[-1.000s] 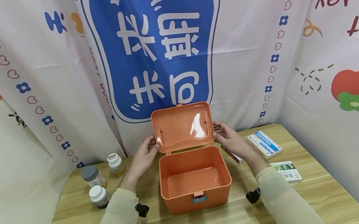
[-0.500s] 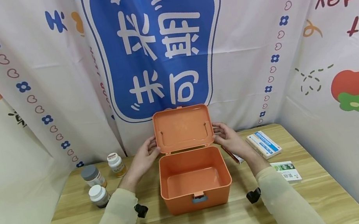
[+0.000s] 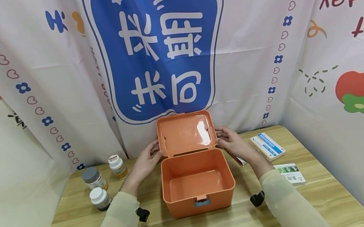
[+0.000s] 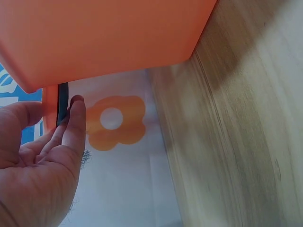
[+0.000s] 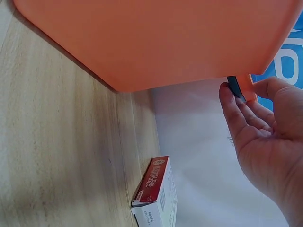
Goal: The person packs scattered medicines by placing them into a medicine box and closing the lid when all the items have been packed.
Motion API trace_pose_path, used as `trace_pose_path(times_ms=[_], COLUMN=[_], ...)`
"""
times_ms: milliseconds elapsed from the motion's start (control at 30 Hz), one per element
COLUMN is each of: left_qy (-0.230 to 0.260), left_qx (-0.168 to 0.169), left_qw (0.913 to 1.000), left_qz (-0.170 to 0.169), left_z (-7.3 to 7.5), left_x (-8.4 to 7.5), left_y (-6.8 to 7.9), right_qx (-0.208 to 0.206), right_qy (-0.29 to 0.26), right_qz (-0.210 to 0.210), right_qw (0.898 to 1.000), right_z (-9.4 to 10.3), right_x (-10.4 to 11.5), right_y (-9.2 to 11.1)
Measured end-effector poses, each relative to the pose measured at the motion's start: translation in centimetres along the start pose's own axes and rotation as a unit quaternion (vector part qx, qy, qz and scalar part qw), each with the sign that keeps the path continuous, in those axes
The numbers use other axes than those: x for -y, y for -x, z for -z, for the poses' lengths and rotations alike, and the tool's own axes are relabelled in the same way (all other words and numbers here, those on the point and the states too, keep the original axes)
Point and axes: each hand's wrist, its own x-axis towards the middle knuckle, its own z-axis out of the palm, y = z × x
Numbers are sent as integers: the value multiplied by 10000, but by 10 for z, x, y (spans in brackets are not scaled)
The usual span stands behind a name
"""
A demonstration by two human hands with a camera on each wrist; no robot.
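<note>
An orange plastic storage box (image 3: 183, 207) with a grey-blue front latch (image 3: 202, 202) stands on the table, its inside bare. The hinged lid (image 3: 185, 131) is raised and leans back behind it. My left hand (image 3: 146, 160) holds the lid's left edge, thumb in front and fingers behind. The right hand (image 3: 234, 143) grips the opposite edge in the same way. In the left wrist view a dark strip (image 4: 62, 101) runs along the lid's edge by the fingers; the right wrist view shows a similar dark strip (image 5: 235, 87).
Left of the box stand a grey-capped jar (image 3: 94, 179) and two white-capped bottles, one nearer (image 3: 100, 199) and one farther back (image 3: 117, 166). To the right lie a blue-and-white box (image 3: 268, 146), a green-and-white box (image 3: 290, 173) and a red-and-white box (image 5: 156, 189). A printed curtain (image 3: 248, 58) hangs behind.
The lid has tilted farther back, its top edge sinking lower in the head view. Both hands stay at its sides, and the box has hardly moved.
</note>
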Motion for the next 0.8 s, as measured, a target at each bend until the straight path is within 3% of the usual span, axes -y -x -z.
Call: trace_pose_path(times_ms=[333, 800], left_qy=[-299, -400], left_qx=[-51, 7], left_qw=[9990, 9984], left_qz=[339, 409], left_z=[0, -2], left_x=[-1, 3], left_y=[3, 6], right_qx=[-51, -10], right_qy=[107, 347], right_qz=[-235, -437], right_qw=[9997, 9984], right_z=[-2, 0], right_x=[-1, -3], right_y=[2, 4])
